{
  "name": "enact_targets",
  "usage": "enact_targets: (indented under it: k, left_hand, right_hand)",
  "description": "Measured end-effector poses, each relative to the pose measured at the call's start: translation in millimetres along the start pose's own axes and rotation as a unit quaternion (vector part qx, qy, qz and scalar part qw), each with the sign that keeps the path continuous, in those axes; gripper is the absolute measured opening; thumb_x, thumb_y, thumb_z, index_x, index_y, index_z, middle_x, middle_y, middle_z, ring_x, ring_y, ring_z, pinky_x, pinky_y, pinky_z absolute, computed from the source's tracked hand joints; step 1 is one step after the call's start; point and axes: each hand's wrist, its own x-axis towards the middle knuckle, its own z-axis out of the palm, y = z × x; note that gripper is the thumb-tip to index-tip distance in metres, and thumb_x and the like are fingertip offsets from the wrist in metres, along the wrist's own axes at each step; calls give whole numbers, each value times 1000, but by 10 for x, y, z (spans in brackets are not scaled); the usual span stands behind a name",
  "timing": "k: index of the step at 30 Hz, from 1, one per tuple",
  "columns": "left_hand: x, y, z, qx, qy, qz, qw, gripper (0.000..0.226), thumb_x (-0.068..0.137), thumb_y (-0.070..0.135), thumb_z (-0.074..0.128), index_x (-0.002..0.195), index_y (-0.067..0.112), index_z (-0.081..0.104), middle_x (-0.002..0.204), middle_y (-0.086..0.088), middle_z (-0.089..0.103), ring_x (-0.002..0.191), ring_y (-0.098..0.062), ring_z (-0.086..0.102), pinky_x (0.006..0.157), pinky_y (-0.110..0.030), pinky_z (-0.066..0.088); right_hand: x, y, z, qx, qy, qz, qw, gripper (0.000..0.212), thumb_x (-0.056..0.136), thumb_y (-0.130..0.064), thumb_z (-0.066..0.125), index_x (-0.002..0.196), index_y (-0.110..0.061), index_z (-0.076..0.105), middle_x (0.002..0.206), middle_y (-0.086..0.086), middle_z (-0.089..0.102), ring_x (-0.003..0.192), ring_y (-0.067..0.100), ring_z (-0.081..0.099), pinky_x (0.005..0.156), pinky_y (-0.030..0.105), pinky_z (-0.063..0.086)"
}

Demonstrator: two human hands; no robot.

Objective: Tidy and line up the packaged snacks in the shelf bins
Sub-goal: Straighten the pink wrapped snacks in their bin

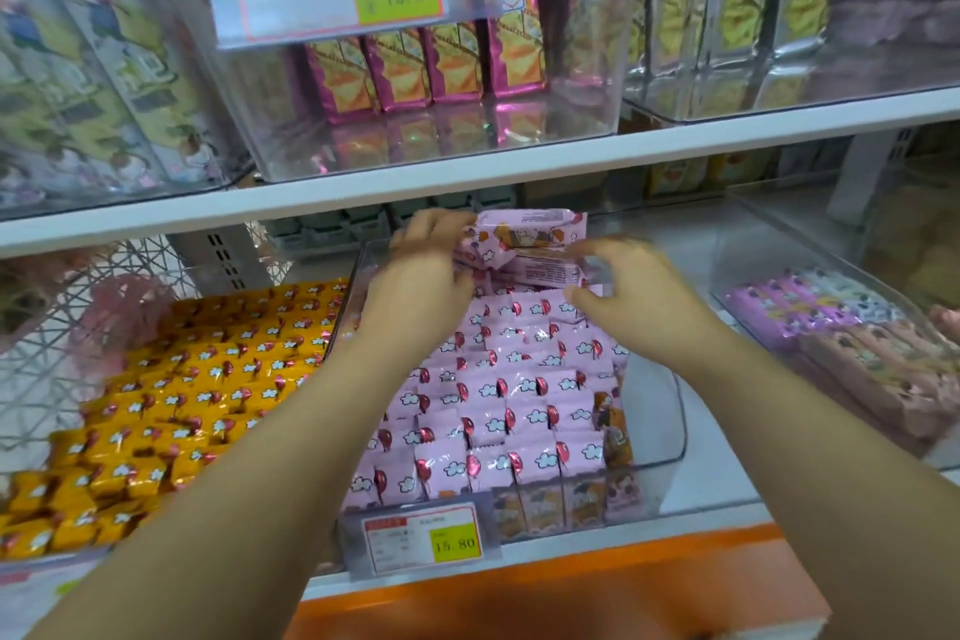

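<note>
Left hand [421, 270]: fingers curled around the left end of the loose pink packets [524, 234], gripping them.
Right hand [634, 291]: thumb and forefinger bent, pinching the right end of the same packets; edges are blurred.
Loose pink packets: between the two hands, raised at the back of the clear bin [680, 431].
Pink packet rows [498, 390]: beneath both hands and wrists, standing in rows that fill the bin's left and middle.
Bare bin floor: under the right forearm.
Orange packets [197, 379]: in the next bin, beyond the left forearm.
Purple packets [831, 327]: in a bin well outside the right hand.
Price tag [421, 538]: on the bin front, between the forearms, reading 15.80.
Upper shelf [467, 172]: just above the hands, overhanging the bin's back and carrying clear bins of upright packs.
</note>
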Motion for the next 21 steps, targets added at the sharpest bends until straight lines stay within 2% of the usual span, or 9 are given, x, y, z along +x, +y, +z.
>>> enact_targets:
  k: [3,5,10,12,14,17,19,21]
  left_hand:
    - [176,-78,78,74,-30,21,997,65,86,3,52,145,24,34,154,3,28,139,-23,25,112,-40,29]
    - [244,-130,131,116,-39,26,992,67,86,3,54,146,26,32,154,4,29,141,-21,21,113,-39,26]
    - [300,-236,180,163,13,55,985,62,80,5,65,136,24,49,127,-6,49,116,-31,45,100,-40,37]
    - [258,-215,152,181,23,53,982,57,79,12,69,132,23,53,122,-7,51,112,-31,46,103,-42,35]
    - [184,-206,104,174,66,64,980,48,81,16,69,127,19,58,118,-8,55,110,-33,49,102,-43,33]
    - [-10,-138,-3,151,114,80,979,41,79,18,73,118,15,63,113,-9,61,106,-34,53,98,-42,38]
    - [-137,-67,-78,141,109,81,981,39,80,22,73,117,16,62,112,-6,63,106,-31,56,96,-41,41]
    - [-229,-39,-135,172,111,104,973,41,76,23,77,114,17,64,106,-5,67,100,-28,62,95,-42,45]
  right_hand:
    - [42,22,33,-23,-52,1,998,50,85,-25,64,134,-24,52,129,5,57,120,25,48,100,42,43]
    - [58,42,46,-36,-55,-2,998,51,86,-25,64,135,-23,51,128,6,56,120,25,46,101,41,41]
    - [110,70,84,-87,-25,-11,996,39,85,-28,61,124,-24,57,114,4,57,115,28,44,98,39,36]
    - [142,61,91,-108,-8,-12,994,34,85,-29,59,119,-22,58,107,1,59,111,27,46,98,40,37]
    - [174,38,85,-121,6,-1,993,33,87,-31,58,119,-22,56,98,-1,59,109,26,49,97,39,38]
    - [215,30,92,-138,20,13,990,27,87,-34,60,113,-27,60,98,-1,66,110,26,51,99,37,37]
    - [193,17,75,-119,36,2,992,14,86,-31,62,99,-29,65,92,-2,67,107,26,54,96,36,40]
    - [150,-21,25,-54,66,-12,996,18,84,-29,64,100,-24,70,89,-3,68,95,22,58,87,30,44]
